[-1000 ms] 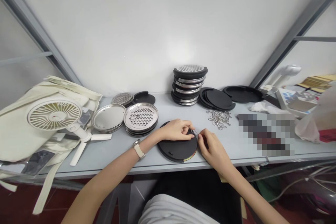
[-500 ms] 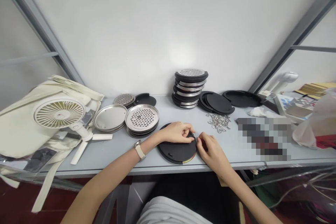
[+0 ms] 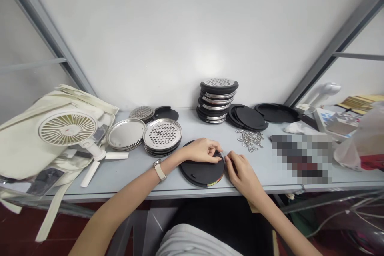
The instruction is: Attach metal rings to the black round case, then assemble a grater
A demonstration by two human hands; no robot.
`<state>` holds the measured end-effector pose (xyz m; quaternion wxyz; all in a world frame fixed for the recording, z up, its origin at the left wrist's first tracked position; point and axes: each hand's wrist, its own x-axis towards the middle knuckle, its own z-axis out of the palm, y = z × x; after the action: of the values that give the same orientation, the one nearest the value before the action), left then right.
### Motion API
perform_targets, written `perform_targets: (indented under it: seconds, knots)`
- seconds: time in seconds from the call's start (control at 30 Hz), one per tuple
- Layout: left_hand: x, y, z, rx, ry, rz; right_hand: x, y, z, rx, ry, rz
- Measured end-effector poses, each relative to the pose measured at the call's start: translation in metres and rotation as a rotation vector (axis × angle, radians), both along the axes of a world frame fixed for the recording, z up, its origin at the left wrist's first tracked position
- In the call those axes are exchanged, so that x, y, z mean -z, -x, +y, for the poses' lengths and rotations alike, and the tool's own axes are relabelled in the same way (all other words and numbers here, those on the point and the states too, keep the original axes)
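The black disc lies flat near the front edge of the bench, at 6 o'clock. Over the last second, change is slight: the fingertips of the right hand appear drawn marginally closer to those of the left hand, at the disc's 2 o'clock rim; the disc has not visibly shifted. The right grip is pinched on a small metal piece; the left hand lies across the disc's upper part, and whether its grip also grasps the piece cannot be told. This indicates close fitting work in progress at that point, with completion not confirmed. The pile of metal hooks, at 2 o'clock from the disc, and the tall stack of discs, at 12 to 1 o'clock, show no change.
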<state>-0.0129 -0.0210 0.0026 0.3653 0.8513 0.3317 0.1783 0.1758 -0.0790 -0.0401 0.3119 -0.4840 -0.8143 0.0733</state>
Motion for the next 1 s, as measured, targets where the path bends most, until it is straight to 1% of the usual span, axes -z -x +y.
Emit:
perform_targets:
  seconds: [0.37, 0.6, 0.8, 0.9, 1.0]
  knots:
    - [0.0006, -0.0005, 0.0003, 0.002, 0.042, -0.019, 0.0021, -0.0006, 0.0001, 0.022, -0.017, 0.005]
    - [0.0005, 0.0004, 0.0003, 0.019, 0.07, -0.064, 0.0037, -0.0015, 0.0011, 0.031, 0.01, 0.016]
    - [-0.0001, 0.0007, -0.0004, 0.01, 0.111, -0.077, 0.0046, -0.0015, 0.0014, 0.035, -0.016, 0.021]
    - [0.0, 0.0005, -0.0004, 0.018, 0.108, -0.06, 0.0027, -0.0033, 0.002, 0.055, 0.007, 0.078]
    - [0.0006, 0.0001, -0.0001, 0.046, 0.066, -0.031, -0.0007, -0.0055, 0.0027, 0.07, 0.082, 0.175]
